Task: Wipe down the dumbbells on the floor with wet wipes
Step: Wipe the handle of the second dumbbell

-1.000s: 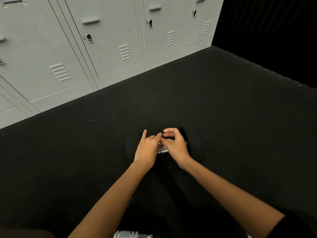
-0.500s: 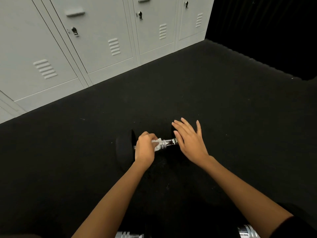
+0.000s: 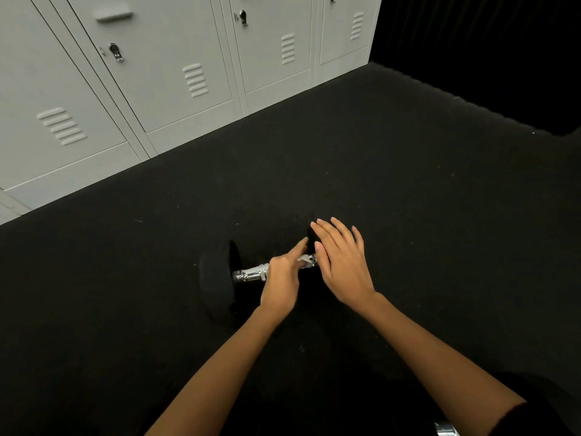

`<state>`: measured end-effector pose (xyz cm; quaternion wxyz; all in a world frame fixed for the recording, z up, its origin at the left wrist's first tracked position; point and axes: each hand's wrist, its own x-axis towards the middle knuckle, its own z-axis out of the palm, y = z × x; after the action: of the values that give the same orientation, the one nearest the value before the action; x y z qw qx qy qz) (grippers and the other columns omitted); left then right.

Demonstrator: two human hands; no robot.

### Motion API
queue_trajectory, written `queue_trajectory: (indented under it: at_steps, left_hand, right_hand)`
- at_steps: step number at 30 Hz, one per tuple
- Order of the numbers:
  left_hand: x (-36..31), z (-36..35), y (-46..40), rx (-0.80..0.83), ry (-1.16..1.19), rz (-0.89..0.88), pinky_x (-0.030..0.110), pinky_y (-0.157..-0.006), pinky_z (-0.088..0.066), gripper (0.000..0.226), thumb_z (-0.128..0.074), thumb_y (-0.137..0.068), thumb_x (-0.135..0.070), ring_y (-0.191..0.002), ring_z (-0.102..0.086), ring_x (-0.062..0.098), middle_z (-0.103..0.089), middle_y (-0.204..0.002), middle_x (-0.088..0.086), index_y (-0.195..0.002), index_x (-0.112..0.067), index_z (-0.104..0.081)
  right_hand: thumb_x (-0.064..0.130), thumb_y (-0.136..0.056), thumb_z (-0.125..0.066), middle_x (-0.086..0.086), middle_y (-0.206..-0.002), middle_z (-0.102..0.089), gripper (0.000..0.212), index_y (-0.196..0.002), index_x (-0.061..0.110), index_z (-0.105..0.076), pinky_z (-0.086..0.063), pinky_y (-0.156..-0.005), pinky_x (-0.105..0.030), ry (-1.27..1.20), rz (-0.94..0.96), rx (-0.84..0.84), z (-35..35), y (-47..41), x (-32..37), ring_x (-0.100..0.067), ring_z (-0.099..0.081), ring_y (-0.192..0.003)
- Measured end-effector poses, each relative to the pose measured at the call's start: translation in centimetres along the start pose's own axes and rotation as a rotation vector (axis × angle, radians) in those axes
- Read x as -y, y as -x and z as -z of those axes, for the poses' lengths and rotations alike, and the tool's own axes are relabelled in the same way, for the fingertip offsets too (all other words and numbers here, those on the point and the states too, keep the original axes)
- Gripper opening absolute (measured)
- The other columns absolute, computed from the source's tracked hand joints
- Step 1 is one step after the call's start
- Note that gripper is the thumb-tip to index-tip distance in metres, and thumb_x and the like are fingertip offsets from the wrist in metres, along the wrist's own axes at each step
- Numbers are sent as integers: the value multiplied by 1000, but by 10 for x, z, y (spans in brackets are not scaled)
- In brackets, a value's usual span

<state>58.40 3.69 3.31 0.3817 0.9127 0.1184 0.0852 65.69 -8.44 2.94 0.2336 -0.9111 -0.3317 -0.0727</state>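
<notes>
A black dumbbell (image 3: 220, 278) with a chrome handle (image 3: 251, 274) lies on the dark floor. My left hand (image 3: 283, 283) is closed around the right half of the handle and presses a small white wet wipe (image 3: 304, 260) against it, its index finger stretched out. My right hand (image 3: 341, 262) rests flat, fingers spread, on the dumbbell's right black weight (image 3: 311, 236), which it mostly hides. The left weight and the left part of the handle are in plain view.
A row of grey metal lockers (image 3: 176, 73) lines the back left. A black wall (image 3: 487, 51) closes the back right. The black floor (image 3: 424, 199) stretches all around. A chrome part of another dumbbell (image 3: 445, 428) peeks in at the bottom edge.
My left hand took the wipe and slid it rightward along the handle. My right hand opened and came to lie flat on the right weight. The view tilted downward.
</notes>
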Motion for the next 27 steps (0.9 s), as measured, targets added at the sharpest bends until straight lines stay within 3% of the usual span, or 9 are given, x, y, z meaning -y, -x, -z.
queue_trajectory:
  at_steps: [3,5,9,12,15,17,20,22,27]
  left_hand:
    - [5,0,-4,64,-50,-26,32,-108,-41,42,-51,-93,0,-129,-47,17,-49,-140,9,-134,-9,-49]
    - [12,5,-4,56,-164,-12,28,-109,-37,32,-54,-92,-3,-132,-43,19,-46,-142,10,-123,-7,-59]
    - [23,12,-9,-52,-314,-41,23,-92,-40,21,-61,-89,-15,-107,-48,16,-57,-112,3,-108,-9,-69]
    - [26,14,-16,-127,-223,189,17,-79,-38,23,-55,-93,-8,-97,-51,17,-59,-104,6,-112,-8,-68]
    - [25,13,-17,-188,-94,345,15,-59,-33,18,-52,-93,-2,-75,-55,16,-61,-81,9,-95,1,-69]
    - [20,11,-15,-198,-29,347,19,-61,-39,15,-55,-93,-6,-73,-58,14,-64,-81,8,-95,-1,-69]
    - [9,5,-12,-134,17,253,9,-60,-42,12,-60,-90,-8,-70,-56,4,-66,-86,2,-99,-5,-68]
    - [4,1,-15,-124,-10,199,8,-69,-43,10,-64,-86,-5,-81,-58,5,-66,-94,3,-95,-6,-68]
    - [0,5,-25,-306,-27,103,18,-87,-41,18,-71,-79,-3,-96,-48,6,-52,-101,-3,-79,-15,-58]
  right_hand:
    - [36,-98,-22,0,-145,-43,49,-140,19,-41,-22,-115,-47,-30,3,5,0,1,-1,-16,-25,-141]
    - [36,-98,-22,0,-145,-43,49,-140,18,-41,-24,-114,-46,-39,7,12,0,0,-1,-16,-25,-141]
    - [35,-99,-25,0,-144,-44,48,-140,18,-41,-27,-113,-45,-43,16,8,1,0,-1,-16,-26,-141]
    - [35,-99,-25,0,-144,-44,48,-140,17,-42,-28,-113,-45,-40,16,12,2,-1,-1,-17,-26,-141]
    - [34,-99,-27,0,-144,-44,47,-140,16,-43,-28,-113,-44,-34,20,7,1,0,-2,-17,-26,-140]
    - [32,-99,-28,-1,-143,-45,46,-139,15,-44,-28,-113,-43,-36,24,-6,1,2,-1,-18,-27,-140]
    - [32,-99,-29,-1,-143,-45,46,-139,15,-44,-28,-113,-43,-39,20,-12,0,2,-1,-18,-27,-140]
    - [32,-99,-29,-1,-143,-45,45,-139,16,-44,-28,-113,-43,-40,18,-12,0,2,-1,-18,-27,-140]
    - [32,-99,-29,-2,-143,-46,45,-138,16,-45,-29,-113,-42,-45,21,-5,0,-1,-1,-18,-28,-139]
